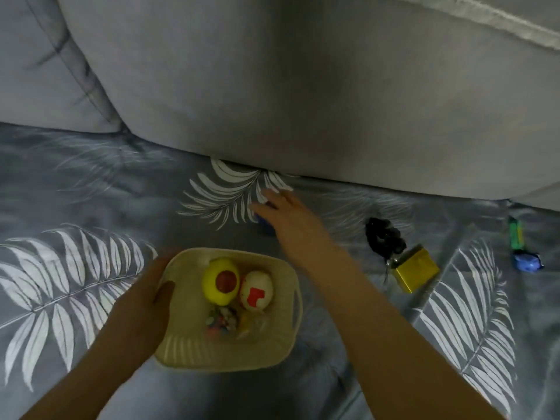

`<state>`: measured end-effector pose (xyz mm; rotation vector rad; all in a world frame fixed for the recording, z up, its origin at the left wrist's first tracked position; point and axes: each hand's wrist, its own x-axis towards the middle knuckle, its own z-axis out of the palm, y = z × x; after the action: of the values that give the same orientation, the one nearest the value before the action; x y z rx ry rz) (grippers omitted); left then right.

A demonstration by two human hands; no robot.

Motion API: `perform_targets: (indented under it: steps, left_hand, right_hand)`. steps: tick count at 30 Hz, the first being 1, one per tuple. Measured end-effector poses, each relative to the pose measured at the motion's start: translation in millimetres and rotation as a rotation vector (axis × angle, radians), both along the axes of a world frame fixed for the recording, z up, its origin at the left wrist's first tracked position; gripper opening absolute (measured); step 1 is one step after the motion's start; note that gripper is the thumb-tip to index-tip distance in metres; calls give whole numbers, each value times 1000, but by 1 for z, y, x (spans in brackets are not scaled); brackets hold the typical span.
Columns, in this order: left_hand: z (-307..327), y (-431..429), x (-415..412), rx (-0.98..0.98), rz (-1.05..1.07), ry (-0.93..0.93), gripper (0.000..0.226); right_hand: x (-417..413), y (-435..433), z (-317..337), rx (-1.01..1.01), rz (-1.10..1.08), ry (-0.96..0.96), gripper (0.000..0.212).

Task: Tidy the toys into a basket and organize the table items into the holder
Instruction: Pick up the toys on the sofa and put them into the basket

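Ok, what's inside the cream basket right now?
The basket holds a yellow ball with a red spot, a white ball with red marks, a multicoloured toy and a yellowish item too blurred to name. Anything beneath them is covered.

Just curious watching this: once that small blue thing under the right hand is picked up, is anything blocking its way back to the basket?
Nothing visible does. The blue thing lies under the right hand, just beyond the basket, with only bare bedcover between. The left hand holds the basket's far-side rim.
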<state>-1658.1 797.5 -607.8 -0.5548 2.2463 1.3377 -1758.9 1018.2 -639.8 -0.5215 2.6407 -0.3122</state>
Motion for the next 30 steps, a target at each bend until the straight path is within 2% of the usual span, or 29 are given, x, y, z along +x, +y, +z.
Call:
perform_targets:
  steps: [1,3,6,9,12,16,20,24,26,30]
  left_hand:
    - [-5,1,-2,-15,-6,-2,73]
    - [-17,-3,-1,-38,-16,-10,58]
    - [-29,-6,1,-13,-7,-26,36]
    - [-31,0,0,14,20,-37,36]
    - [-27,12,-5,110,38,-38,27]
    - [-21,34,-13,174,59,-11,23]
    - [-20,49,-15,88,-13,80,32]
    - [-26,65,-14,59,-40,99,32]
    - [-27,75,-13,50,-46,89,33]
    - [-26,94,-12,58,-87,49,33]
  right_hand:
    - [-7,-2,-10,58,52,-35,59]
    - [-12,-7,-32,49,71,-59,56]
    - [-9,-3,-38,-115,-53,62,52]
    - [7,3,-3,-333,-317,256,60]
    - [45,-7,35,-506,-347,257,63]
    - [94,-29,14,-439,-163,374,55]
    - [98,-31,-9,-328,-87,176,61]
    - [86,-32,-21,-139,-65,297,32]
    - [87,-27,-26,-102,-89,278,25]
    - [97,1,-15,-198,-212,254,41]
